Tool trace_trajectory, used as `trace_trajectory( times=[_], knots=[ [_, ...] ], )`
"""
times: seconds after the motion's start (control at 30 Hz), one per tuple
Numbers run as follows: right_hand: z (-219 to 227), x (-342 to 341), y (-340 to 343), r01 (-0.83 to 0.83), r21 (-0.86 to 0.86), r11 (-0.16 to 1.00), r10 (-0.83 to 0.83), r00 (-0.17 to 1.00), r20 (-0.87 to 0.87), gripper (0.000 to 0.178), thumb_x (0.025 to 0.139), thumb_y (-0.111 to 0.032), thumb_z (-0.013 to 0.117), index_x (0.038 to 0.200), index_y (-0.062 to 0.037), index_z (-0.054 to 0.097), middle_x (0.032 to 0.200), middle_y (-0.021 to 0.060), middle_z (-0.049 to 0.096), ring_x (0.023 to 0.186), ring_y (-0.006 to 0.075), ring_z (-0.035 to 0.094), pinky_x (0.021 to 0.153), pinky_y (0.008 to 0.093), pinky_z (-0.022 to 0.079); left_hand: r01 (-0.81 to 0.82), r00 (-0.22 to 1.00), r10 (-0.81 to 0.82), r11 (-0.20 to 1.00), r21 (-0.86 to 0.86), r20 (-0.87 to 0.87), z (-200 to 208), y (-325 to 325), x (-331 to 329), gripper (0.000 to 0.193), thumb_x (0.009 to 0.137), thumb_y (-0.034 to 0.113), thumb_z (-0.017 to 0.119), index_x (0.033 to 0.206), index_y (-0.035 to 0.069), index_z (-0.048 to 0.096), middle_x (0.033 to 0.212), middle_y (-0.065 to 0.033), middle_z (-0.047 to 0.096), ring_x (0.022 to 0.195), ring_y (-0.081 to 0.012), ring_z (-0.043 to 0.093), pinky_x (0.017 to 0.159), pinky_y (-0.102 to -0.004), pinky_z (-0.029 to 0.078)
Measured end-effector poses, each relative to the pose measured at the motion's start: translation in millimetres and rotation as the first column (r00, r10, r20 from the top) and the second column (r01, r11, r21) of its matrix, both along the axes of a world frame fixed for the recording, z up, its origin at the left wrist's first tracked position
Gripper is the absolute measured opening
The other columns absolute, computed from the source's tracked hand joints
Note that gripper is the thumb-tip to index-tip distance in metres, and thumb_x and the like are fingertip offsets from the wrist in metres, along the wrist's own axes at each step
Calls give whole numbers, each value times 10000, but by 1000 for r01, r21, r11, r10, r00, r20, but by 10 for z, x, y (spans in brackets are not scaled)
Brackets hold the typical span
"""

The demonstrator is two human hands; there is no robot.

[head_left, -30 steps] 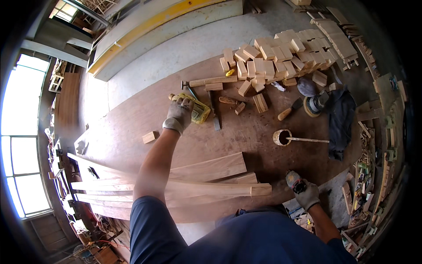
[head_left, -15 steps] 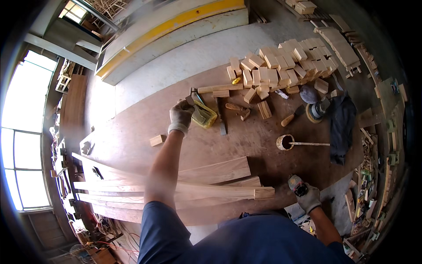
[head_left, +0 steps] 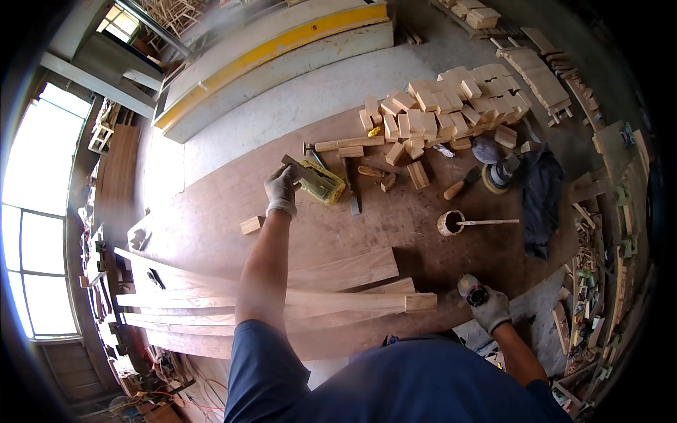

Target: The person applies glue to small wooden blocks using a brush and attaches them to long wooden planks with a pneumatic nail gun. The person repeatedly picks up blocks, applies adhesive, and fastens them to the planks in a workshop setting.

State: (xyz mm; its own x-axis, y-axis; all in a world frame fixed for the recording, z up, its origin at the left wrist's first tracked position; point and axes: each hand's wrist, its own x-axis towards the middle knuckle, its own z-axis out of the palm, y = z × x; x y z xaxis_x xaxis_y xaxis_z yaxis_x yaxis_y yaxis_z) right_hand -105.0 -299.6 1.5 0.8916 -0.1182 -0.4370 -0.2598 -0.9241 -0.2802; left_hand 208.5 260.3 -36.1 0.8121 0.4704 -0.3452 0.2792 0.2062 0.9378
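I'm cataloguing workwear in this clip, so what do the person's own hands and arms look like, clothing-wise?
The left hand and right hand both wear pale greyish work gloves; the left glove ends in a whitish cuff at the wrist. The dark blue left sleeve stops near the elbow, leaving the forearm bare. The right sleeve matches in colour. No markings are discernible.

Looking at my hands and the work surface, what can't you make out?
Head view: part of the yellow object, covered by the dark flat piece in the left hand.
Head view: the grip of the handheld tool, hidden by the right hand.
Head view: part of the long boards, behind the left forearm.
Head view: contents of the pot, too dark.
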Motion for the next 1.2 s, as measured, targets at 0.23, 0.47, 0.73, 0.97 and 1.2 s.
trace_trajectory(
  times=[0.23,0.47,0.73,0.97,1.2],
  knots=[
    [126,24,65,-11,35,999,10,999,40,278,847,-300,745,1029,-89,738,960,225,762,945,461,724,882,556,566,-146,957,94,973,176,273,363,152,-5,294,1015,215,721,1221,8,754,1008,-79,778,876,-187,748,725,-299,559],
    [98,-7,32,-6,53,999,2,998,62,275,841,-289,754,1026,-86,757,964,237,762,955,458,728,886,545,576,88,962,-31,976,-201,270,774,-589,-741,266,1070,246,657,1194,17,711,1011,-75,765,862,-191,738,786,-331,616],
    [796,272,-43,183,470,863,-245,967,75,360,853,-249,829,1128,-27,758,1012,144,803,821,275,774,764,440,613,358,923,-382,799,-483,51,802,-1973,-1912,237,1043,183,710,1192,-1,713,995,-87,743,783,-206,742,692,-315,628],
    [1095,514,-102,365,922,132,-474,840,-264,224,950,-106,731,1153,-13,719,836,51,711,575,130,627,519,313,546,608,774,-630,713,-350,63,1125,-2764,-2080,190,1020,155,745,1096,-19,741,865,-33,729,748,-125,716,647,-264,596],
    [905,548,-62,463,869,-178,-398,773,-493,175,949,-117,735,1087,-20,687,771,41,655,596,142,631,535,330,537,786,618,-786,618,3,24,1262,-3255,-1980,244,993,157,751,1122,-49,777,910,-43,763,779,-98,684,711,-272,563]
  ],
)
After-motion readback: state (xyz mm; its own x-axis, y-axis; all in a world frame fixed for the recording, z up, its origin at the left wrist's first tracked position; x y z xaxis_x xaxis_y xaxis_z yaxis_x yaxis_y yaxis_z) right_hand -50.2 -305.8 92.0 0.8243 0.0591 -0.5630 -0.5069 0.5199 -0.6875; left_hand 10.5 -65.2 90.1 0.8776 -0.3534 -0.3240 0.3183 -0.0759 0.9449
